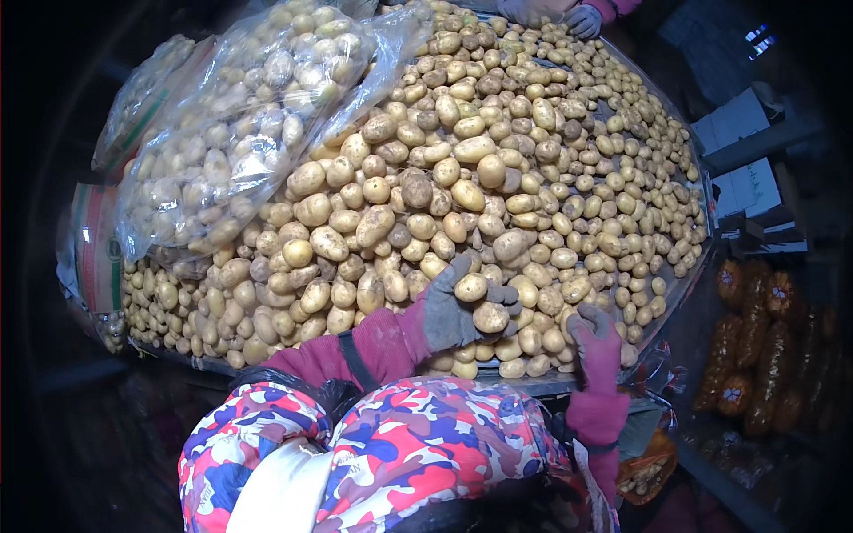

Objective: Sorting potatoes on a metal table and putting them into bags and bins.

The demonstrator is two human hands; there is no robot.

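Two potatoes, an upper one [470,287] and a lower one [491,317], rest in my left hand [448,312], which wears a grey-palmed glove and curls around them, palm up. Beneath and beyond it spreads a large heap of loose potatoes [413,190], some dusted with soil. To the right, my right hand [594,328], also gloved, is at the near edge of the heap with its fingers bent, close beside several potatoes. Whether anything sits inside those fingers is not clear.
A clear plastic bag of potatoes [220,146] lies over the heap at left, near a printed carton [98,246]. Another person's gloved hand [584,21] is at the far edge. White boxes [746,190] and filled orange net sacks [756,346] stand at right.
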